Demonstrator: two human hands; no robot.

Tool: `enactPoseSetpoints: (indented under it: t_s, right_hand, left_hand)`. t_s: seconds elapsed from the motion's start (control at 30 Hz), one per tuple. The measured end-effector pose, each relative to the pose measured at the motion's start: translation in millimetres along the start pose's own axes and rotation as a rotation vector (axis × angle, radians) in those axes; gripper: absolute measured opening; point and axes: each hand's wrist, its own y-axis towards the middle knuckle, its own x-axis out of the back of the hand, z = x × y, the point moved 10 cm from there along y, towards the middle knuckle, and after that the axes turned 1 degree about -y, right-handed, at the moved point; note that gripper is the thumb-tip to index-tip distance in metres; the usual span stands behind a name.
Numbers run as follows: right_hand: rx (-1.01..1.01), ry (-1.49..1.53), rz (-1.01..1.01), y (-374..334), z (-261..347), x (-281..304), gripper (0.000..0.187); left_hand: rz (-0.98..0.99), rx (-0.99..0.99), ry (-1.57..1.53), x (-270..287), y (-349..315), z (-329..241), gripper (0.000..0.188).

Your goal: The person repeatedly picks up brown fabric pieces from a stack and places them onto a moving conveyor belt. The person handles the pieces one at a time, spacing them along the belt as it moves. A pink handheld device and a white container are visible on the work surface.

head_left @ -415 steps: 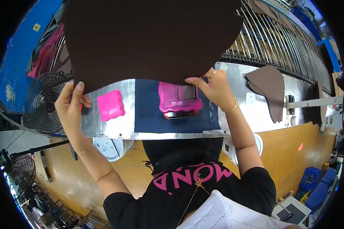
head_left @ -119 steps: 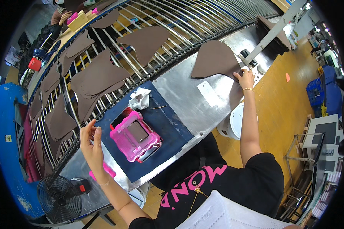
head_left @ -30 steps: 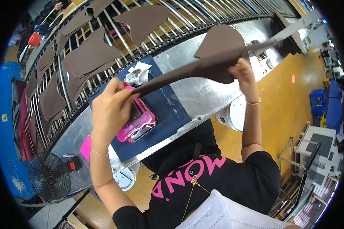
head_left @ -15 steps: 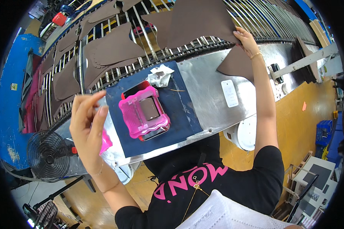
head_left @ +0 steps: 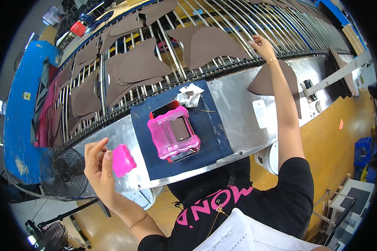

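My right hand is raised over the metal bars of the rack, fingers loosely bent and apart, with nothing in them. Just left of it, a large brown sheet piece lies on the bars. Below my right wrist, another brown piece rests on the metal table, partly covered by my forearm. My left hand hovers at the table's left end, loosely curled, thumb apart and holding nothing. Beside it sits a pink scalloped lid. Between my hands, a pink plastic basket holds a small brown block.
Several brown cut pieces lie along the bar rack. A dark blue mat carries the basket and crumpled white paper. A white card lies on the metal table. A black fan stands left; a metal arm juts in right.
My right hand has let go of the large brown piece, which now lies flat on the bars. My left hand has shifted lower, leaving the pink lid in plain sight.
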Motion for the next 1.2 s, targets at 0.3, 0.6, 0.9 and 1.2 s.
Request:
enactPoseSetpoints:
  t_s: [0.3,0.6,0.9,1.2]
  right_hand:
    - [-0.581,-0.685,0.068,-233.0,-82.2,137.5,0.087]
    - [-0.713,-0.624,-0.004,-249.5,-90.9,162.7,0.085]
    - [-0.275,-0.598,-0.274,-222.9,31.0,191.0,0.024]
    - [0.212,0.24,-0.382,-209.2,227.2,168.6,0.028]
  left_hand:
    - [0.074,0.04,-0.096,-20.3,14.9,30.0,0.019]
    - [0.135,-0.027,-0.071,-44.6,13.9,19.9,0.021]
    - [0.153,0.041,-0.021,-35.3,4.3,29.4,0.02]
    - [0.118,0.002,-0.243,-75.2,26.7,9.1,0.038]
